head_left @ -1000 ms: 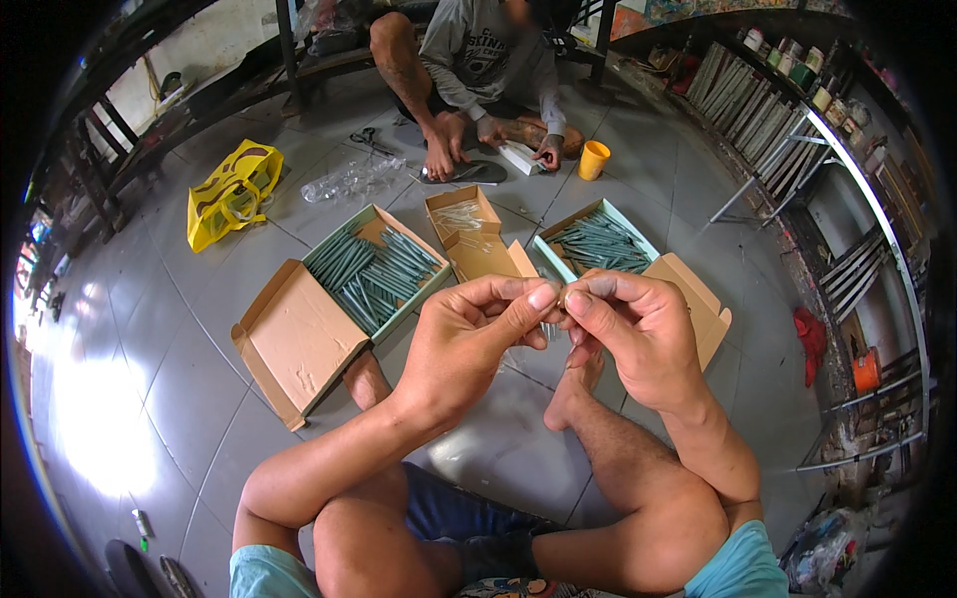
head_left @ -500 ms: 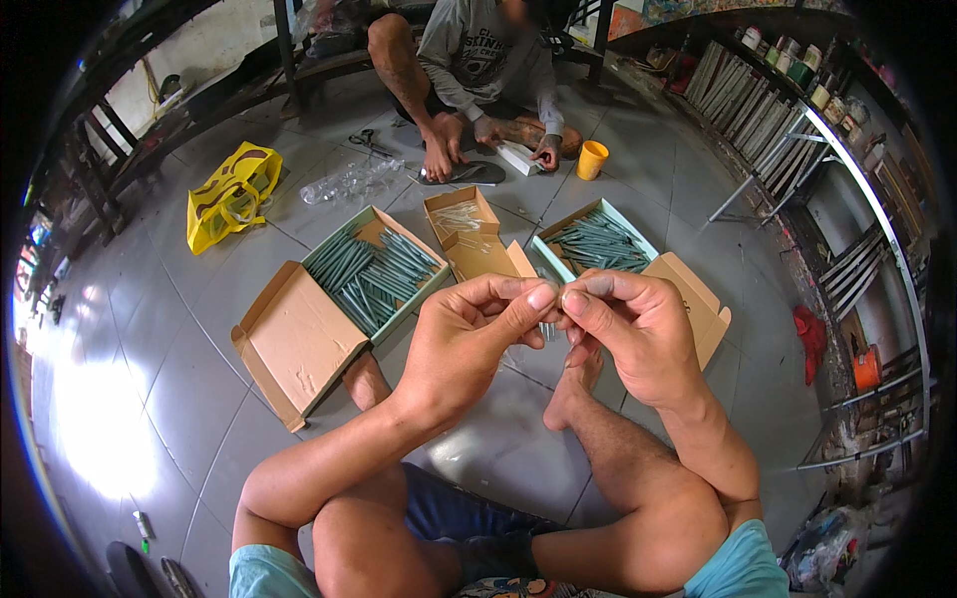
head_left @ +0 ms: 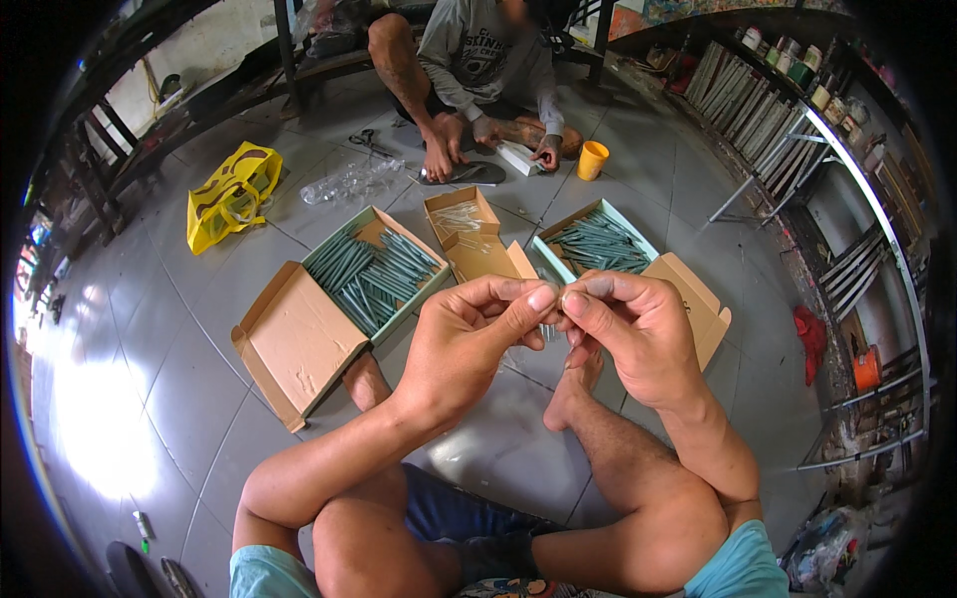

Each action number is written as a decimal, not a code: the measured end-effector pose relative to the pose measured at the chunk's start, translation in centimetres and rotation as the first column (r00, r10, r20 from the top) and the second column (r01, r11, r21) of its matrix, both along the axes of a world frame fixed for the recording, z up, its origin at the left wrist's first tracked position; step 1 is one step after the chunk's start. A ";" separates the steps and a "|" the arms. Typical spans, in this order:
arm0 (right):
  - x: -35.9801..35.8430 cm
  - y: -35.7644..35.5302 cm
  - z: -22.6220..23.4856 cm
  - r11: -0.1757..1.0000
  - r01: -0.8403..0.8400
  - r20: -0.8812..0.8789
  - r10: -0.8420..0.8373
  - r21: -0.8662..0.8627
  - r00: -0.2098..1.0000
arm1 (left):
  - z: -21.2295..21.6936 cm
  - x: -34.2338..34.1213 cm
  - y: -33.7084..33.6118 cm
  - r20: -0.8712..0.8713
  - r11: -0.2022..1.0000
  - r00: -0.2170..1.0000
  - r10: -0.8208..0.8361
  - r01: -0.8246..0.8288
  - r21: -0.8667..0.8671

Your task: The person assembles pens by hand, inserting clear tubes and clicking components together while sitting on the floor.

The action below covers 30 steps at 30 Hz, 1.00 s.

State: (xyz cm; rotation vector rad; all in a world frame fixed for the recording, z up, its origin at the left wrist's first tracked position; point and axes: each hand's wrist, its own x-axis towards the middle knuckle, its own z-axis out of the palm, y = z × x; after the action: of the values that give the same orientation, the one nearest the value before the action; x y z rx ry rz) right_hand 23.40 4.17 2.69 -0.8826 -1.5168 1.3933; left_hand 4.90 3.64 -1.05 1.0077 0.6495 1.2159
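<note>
My left hand (head_left: 478,324) and my right hand (head_left: 626,324) meet fingertip to fingertip in front of me, above the floor. Both are closed in a pinch, thumbs against forefingers. Whatever lies between the fingertips is too small or hidden to name. Beyond my left hand, an open cardboard box (head_left: 411,308) holds many slim grey-green pen-like sticks (head_left: 351,261). Past my right hand stands a second open box (head_left: 546,255) with more such sticks (head_left: 598,242). Between them sits a small brown box (head_left: 481,202) with thin clear pieces in it, partly behind my hands.
Opposite me a person (head_left: 488,75) sits on the floor, hands on a small white box (head_left: 519,157). Nearby are an orange cup (head_left: 592,160), scissors (head_left: 370,142), crumpled clear plastic (head_left: 349,183) and a yellow bag (head_left: 235,194). A metal-framed rack (head_left: 788,164) lines the right side.
</note>
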 end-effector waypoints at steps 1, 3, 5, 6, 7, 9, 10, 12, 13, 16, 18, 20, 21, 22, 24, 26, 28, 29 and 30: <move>0.0 0.0 0.1 1.000 -0.002 0.000 0.002 -0.001 1.000 | 0.0 0.0 0.0 -0.003 1.000 1.000 -0.001 0.001 -0.003; 0.0 0.0 0.1 1.000 -0.002 0.000 0.002 -0.002 1.000 | 0.1 0.0 0.0 -0.008 1.000 1.000 -0.002 0.002 -0.010; 0.0 0.0 0.0 1.000 0.001 0.000 -0.001 -0.003 1.000 | 0.0 0.0 0.0 -0.004 1.000 1.000 -0.002 0.002 -0.010; 0.0 0.0 0.0 1.000 -0.001 0.000 0.001 -0.002 1.000 | 0.0 0.0 0.0 -0.003 1.000 1.000 -0.001 0.001 -0.010; 0.0 0.0 0.0 1.000 -0.002 0.000 0.002 -0.001 1.000 | 0.0 0.0 0.0 0.003 1.000 1.000 -0.003 0.003 -0.012; 0.0 0.0 0.0 1.000 -0.003 0.002 0.003 0.000 1.000 | 0.0 0.0 0.0 0.016 1.000 1.000 -0.008 0.008 -0.015; 0.0 0.0 0.0 1.000 -0.003 0.003 0.003 0.001 1.000 | 0.0 0.0 0.0 0.017 1.000 1.000 -0.011 0.012 -0.012; 0.0 0.0 0.0 1.000 -0.003 0.006 0.003 0.002 1.000 | 0.0 0.0 0.0 0.019 1.000 1.000 -0.018 0.018 -0.004; 0.1 0.0 0.0 1.000 -0.002 0.007 0.002 0.002 1.000 | 0.0 0.0 0.0 0.020 1.000 1.000 -0.017 0.017 -0.003; 0.0 0.0 0.0 1.000 -0.002 0.003 0.002 -0.001 1.000 | 0.0 0.0 0.0 0.020 1.000 1.000 -0.014 0.014 -0.004; 0.0 0.0 0.0 1.000 -0.002 0.001 0.002 -0.002 1.000 | -0.1 0.0 0.0 0.018 1.000 1.000 -0.012 0.012 -0.009; -0.1 0.0 0.1 1.000 -0.001 0.000 0.001 -0.001 1.000 | -0.1 -0.1 0.1 0.021 1.000 1.000 -0.015 0.016 -0.008; -0.1 0.0 0.1 1.000 -0.001 0.000 0.001 -0.001 1.000 | -0.1 0.0 0.1 0.022 1.000 1.000 -0.018 0.018 -0.007; 0.0 0.0 0.0 1.000 -0.002 0.000 0.002 -0.001 1.000 | -0.1 0.0 0.1 0.026 1.000 0.999 -0.018 0.018 -0.008; 0.0 0.0 0.0 1.000 -0.006 -0.001 0.006 -0.002 1.000 | 0.0 0.0 0.0 0.034 1.000 0.999 -0.019 0.019 -0.009; 0.0 0.1 0.0 1.000 -0.013 -0.002 0.013 -0.004 1.000 | 0.0 0.0 0.0 0.034 1.000 0.999 -0.018 0.018 -0.007; 0.0 0.1 0.0 1.000 -0.011 -0.003 0.011 0.002 1.000 | -0.1 0.0 0.0 0.038 1.000 0.999 -0.019 0.020 -0.006; 0.0 0.1 0.0 1.000 -0.010 -0.003 0.010 0.005 1.000 | -0.1 0.0 0.0 0.041 1.000 0.999 -0.020 0.021 -0.006; 0.0 0.1 0.0 1.000 -0.009 -0.005 0.009 0.002 1.000 | -0.1 0.0 0.0 0.045 1.000 0.999 -0.022 0.022 -0.005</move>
State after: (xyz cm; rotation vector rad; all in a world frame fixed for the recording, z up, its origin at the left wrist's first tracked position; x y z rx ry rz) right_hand 23.38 4.22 2.68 -0.8717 -1.5202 1.3996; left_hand 4.86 3.69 -1.10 0.9777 0.6053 1.2137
